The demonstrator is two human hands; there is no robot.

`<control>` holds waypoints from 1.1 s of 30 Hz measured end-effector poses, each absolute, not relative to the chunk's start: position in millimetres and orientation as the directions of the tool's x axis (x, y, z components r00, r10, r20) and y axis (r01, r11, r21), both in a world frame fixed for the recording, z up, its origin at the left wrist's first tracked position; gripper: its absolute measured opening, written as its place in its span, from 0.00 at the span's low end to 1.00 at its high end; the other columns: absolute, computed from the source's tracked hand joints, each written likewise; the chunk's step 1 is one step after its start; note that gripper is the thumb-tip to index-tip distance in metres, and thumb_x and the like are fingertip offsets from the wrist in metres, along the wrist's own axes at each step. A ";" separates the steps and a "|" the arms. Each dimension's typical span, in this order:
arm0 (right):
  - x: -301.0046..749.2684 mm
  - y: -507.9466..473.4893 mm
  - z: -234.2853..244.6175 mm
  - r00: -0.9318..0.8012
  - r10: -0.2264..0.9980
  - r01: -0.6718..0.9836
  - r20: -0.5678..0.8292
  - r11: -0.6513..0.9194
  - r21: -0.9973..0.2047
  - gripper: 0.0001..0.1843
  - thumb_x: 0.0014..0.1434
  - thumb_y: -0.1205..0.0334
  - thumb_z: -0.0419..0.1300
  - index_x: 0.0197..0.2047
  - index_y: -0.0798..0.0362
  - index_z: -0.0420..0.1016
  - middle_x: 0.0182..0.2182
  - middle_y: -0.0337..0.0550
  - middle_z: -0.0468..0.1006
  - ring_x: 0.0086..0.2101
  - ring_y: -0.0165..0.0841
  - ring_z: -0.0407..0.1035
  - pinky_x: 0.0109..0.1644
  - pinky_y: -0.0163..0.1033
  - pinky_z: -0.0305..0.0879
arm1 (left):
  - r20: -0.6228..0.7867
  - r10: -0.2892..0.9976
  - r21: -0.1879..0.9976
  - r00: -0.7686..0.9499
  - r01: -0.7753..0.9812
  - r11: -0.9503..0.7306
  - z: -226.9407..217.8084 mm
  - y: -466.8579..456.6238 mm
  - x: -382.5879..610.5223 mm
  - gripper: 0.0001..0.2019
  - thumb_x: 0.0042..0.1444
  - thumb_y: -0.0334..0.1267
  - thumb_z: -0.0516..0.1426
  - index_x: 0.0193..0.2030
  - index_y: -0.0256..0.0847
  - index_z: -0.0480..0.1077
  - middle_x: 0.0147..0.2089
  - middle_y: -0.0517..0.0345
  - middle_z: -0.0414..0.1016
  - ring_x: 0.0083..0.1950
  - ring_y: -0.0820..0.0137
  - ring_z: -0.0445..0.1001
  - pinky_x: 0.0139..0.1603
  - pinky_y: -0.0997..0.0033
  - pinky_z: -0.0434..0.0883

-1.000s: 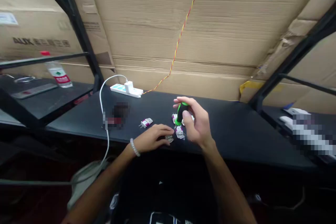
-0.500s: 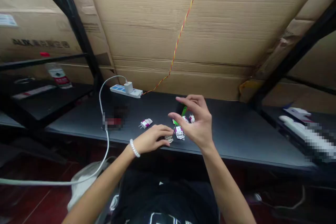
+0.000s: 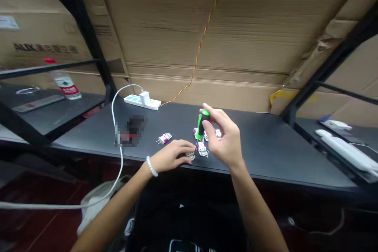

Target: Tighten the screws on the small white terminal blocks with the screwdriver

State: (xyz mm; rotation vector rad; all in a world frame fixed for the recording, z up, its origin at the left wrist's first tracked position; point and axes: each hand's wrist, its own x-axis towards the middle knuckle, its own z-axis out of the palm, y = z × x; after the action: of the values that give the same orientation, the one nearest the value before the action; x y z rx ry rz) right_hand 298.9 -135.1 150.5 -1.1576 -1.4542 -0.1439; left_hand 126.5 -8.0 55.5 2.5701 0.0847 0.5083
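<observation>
My right hand (image 3: 223,136) has thumb and fingers closed around the green-and-black handle of a screwdriver (image 3: 203,123). The screwdriver stands nearly upright, and its thin shaft runs down beside my left fingertips. Near the table's front edge, my left hand (image 3: 175,153) is closed on a small whitish plug piece (image 3: 190,156), mostly covered by the fingers. Just right of it lies a white-and-purple plug (image 3: 202,149). Several similar pieces sit behind, partly hidden by the screwdriver and my right hand. Another two-pin plug (image 3: 164,138) lies apart to the left.
Behind the dark table (image 3: 265,149) stands a cardboard wall. A white power strip (image 3: 142,102) holds a charger, whose white cable (image 3: 113,114) hangs over the front edge. A bottle (image 3: 68,86) stands on the left; black metal posts flank both sides.
My right hand has gone from spread fingers beside the screwdriver to closing around its handle, which now shows clearly. My left hand keeps its place on the plug piece.
</observation>
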 end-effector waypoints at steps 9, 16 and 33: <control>299.4 -135.8 156.5 0.211 0.452 0.786 0.867 0.449 -0.425 0.16 0.66 0.60 0.67 0.56 0.44 0.83 0.46 0.46 0.79 0.43 0.39 0.77 0.49 0.48 0.78 | 0.339 0.159 0.493 0.927 -0.031 -0.869 55.8 -8.5 126.5 0.17 0.69 0.44 0.64 0.61 0.43 0.78 0.63 0.46 0.80 0.64 0.56 0.77 0.67 0.55 0.70; 299.0 -136.3 157.3 0.176 0.496 0.757 0.851 0.484 -0.439 0.17 0.67 0.62 0.64 0.58 0.45 0.82 0.49 0.48 0.80 0.46 0.40 0.78 0.52 0.48 0.79 | 0.351 0.157 0.495 0.923 -0.041 -0.868 54.3 -7.8 126.6 0.17 0.68 0.44 0.65 0.60 0.42 0.78 0.62 0.46 0.80 0.64 0.57 0.77 0.67 0.56 0.71; 294.6 -136.3 155.5 0.153 0.584 0.710 0.797 0.496 -0.500 0.23 0.70 0.66 0.56 0.65 0.44 0.75 0.55 0.48 0.81 0.52 0.41 0.78 0.58 0.51 0.77 | 0.343 0.159 0.499 0.926 -0.036 -0.866 57.6 -9.5 125.7 0.16 0.69 0.44 0.64 0.60 0.43 0.79 0.62 0.47 0.80 0.63 0.57 0.78 0.66 0.56 0.71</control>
State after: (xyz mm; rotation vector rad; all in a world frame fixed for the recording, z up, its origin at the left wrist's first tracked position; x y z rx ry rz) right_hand 294.6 -136.3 155.5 -1.1705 -1.5202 -0.1285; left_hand 125.7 -9.5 57.6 2.5687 0.0881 0.5156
